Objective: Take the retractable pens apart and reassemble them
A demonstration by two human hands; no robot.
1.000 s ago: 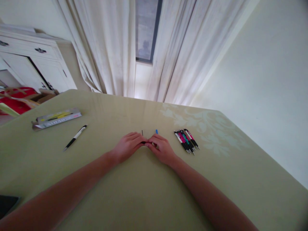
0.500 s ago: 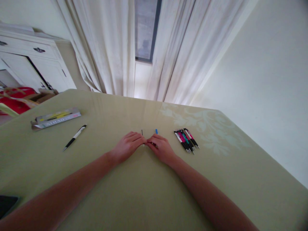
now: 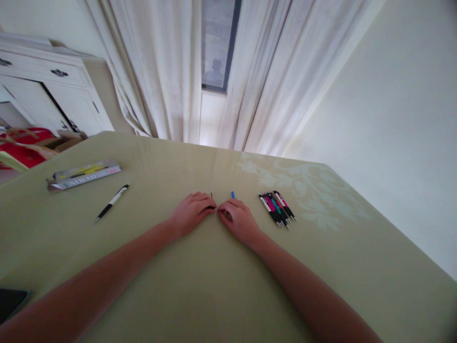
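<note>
My left hand [image 3: 192, 212] rests on the table with its fingers curled and pressed together. Just past its fingertips the end of a thin dark stick [image 3: 211, 195] shows; the rest is hidden. Facing it, my right hand [image 3: 240, 220] is closed in a pinch, thumb against fingers, and what it holds, if anything, cannot be made out. A small blue piece [image 3: 233, 195] sticks out beyond the right knuckles, its lower part covered. The fingertips of both hands are close together with a narrow gap between them. To the right lies a row of several pens [image 3: 276, 209] in mixed colours.
On the left of the table [image 3: 171, 295] lie a single black-and-white pen [image 3: 111, 204] and an open pen box [image 3: 85, 175]. A dark flat object [image 3: 12, 304] sits at the near left edge. Curtains [image 3: 171, 71] hang behind, and a white cabinet [image 3: 53, 90] stands at back left.
My hands have drawn slightly apart at the fingertips. My left hand has shifted a little, and less of the thin dark stick shows. The pens and box stay put.
</note>
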